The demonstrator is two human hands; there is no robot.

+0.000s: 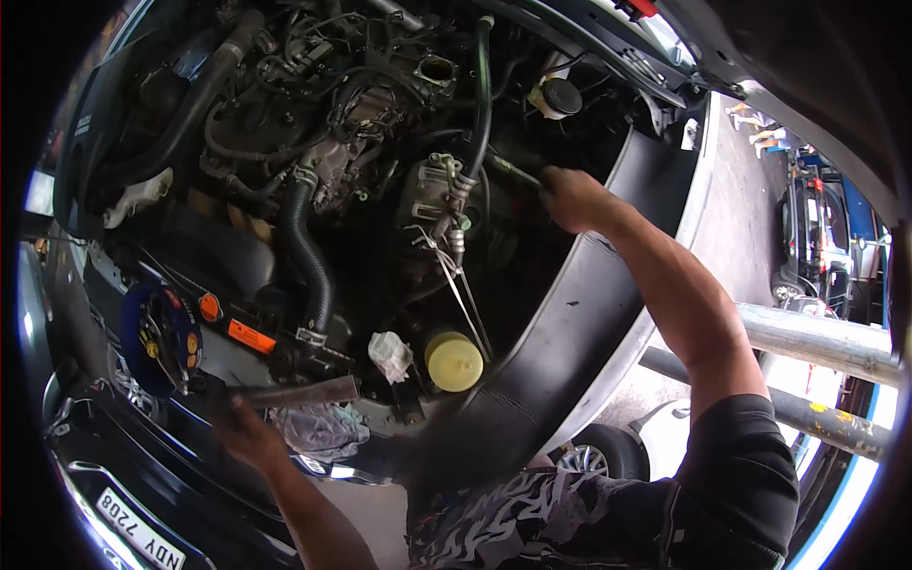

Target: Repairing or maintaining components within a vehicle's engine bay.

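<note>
While our left hand is holding a bar, our right is gripping a tool whose slip could graze the black cover's edge.

Mostly singles, two pairs

One slim metal tool and one long grey-brown bar. One round yellow plastic cap; one round black plastic cap. One crumpled white wad; one crumpled grey cloth. One round blue tray, its contents too blurred to count. Two orange labels, one round, one oblong. Two round metal poles: one silver pole, one dark, yellow-flecked pole. One white rectangular number plate.
</note>
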